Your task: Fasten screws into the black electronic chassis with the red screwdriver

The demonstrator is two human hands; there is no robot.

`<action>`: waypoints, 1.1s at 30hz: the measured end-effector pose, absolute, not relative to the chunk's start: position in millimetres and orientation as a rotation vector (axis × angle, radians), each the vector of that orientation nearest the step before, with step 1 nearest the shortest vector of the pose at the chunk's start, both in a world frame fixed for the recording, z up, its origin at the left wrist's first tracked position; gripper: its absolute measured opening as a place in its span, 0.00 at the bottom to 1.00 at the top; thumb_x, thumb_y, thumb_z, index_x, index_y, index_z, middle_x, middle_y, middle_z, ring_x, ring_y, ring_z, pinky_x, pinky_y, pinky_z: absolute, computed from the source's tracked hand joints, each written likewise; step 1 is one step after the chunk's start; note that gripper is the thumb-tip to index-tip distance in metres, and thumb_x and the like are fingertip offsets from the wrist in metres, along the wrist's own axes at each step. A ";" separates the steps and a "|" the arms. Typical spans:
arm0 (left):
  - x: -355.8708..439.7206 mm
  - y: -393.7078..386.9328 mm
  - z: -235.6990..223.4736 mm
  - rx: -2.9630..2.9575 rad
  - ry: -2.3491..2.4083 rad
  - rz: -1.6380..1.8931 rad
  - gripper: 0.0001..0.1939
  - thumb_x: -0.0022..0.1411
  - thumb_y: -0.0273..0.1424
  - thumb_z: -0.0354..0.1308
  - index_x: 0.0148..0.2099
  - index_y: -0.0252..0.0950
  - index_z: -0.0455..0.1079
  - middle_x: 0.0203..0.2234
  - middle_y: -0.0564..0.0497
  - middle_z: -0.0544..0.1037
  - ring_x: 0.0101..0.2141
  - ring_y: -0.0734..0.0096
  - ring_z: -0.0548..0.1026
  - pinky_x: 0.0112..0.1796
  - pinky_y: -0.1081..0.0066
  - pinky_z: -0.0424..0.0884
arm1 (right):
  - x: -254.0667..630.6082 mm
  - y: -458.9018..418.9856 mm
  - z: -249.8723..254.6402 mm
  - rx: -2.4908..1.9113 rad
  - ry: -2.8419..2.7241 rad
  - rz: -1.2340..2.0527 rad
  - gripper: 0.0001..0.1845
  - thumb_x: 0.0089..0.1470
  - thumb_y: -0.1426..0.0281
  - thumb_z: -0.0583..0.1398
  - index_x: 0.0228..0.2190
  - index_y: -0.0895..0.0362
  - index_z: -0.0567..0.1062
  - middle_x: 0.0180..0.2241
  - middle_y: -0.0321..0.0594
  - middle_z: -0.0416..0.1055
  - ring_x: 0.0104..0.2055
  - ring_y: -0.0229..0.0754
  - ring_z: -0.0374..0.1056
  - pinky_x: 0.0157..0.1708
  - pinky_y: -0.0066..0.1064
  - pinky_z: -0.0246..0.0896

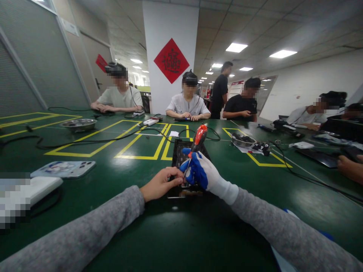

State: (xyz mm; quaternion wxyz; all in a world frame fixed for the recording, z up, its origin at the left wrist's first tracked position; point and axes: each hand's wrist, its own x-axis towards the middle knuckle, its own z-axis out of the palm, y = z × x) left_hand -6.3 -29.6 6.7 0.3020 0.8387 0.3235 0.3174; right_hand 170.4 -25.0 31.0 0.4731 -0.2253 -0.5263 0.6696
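Note:
A black, open-topped electronic housing (179, 148) lies on the green table in front of me, with a brownish strip along its near edge. My right hand (208, 172), in a white and blue glove, grips a screwdriver (200, 136) with a red and black handle. Its shaft slants down to the left into the housing. My left hand (164, 183) is bare. Its thumb and fingers are drawn together beside the screwdriver's lower end, over the housing. Whatever they pinch is hidden, and the screwdriver's tip cannot be clearly seen.
A phone (64, 169) and a white box-like device (42, 190) lie at left. Metal bowls stand at far left (79, 124) and right (243, 140). Black cables (113, 138) cross the table (113, 234), marked with yellow tape. Several people sit around it; another stands behind.

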 end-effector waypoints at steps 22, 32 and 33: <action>-5.9 -30.5 6.4 2.217 0.878 0.856 0.12 0.58 0.36 0.54 0.30 0.31 0.67 0.27 0.53 0.71 0.31 0.74 0.68 0.37 0.73 0.62 | 170.2 -24.1 29.1 -0.549 -1.332 1.608 0.22 0.54 0.61 0.54 0.49 0.55 0.62 0.26 0.36 0.71 0.18 0.33 0.65 0.17 0.24 0.62; -5.5 -32.4 9.1 2.239 0.927 0.847 0.12 0.56 0.37 0.55 0.29 0.32 0.67 0.26 0.53 0.70 0.30 0.74 0.67 0.36 0.73 0.62 | 170.9 -27.0 31.5 -0.577 -1.332 1.597 0.22 0.54 0.61 0.54 0.48 0.56 0.62 0.26 0.36 0.71 0.18 0.33 0.64 0.16 0.24 0.61; -5.4 -32.2 9.3 2.248 0.907 0.846 0.13 0.57 0.37 0.54 0.29 0.31 0.67 0.26 0.53 0.70 0.31 0.74 0.67 0.36 0.73 0.62 | 170.9 -27.3 31.8 -0.585 -1.328 1.607 0.22 0.54 0.60 0.54 0.49 0.56 0.62 0.26 0.36 0.71 0.18 0.33 0.64 0.15 0.24 0.61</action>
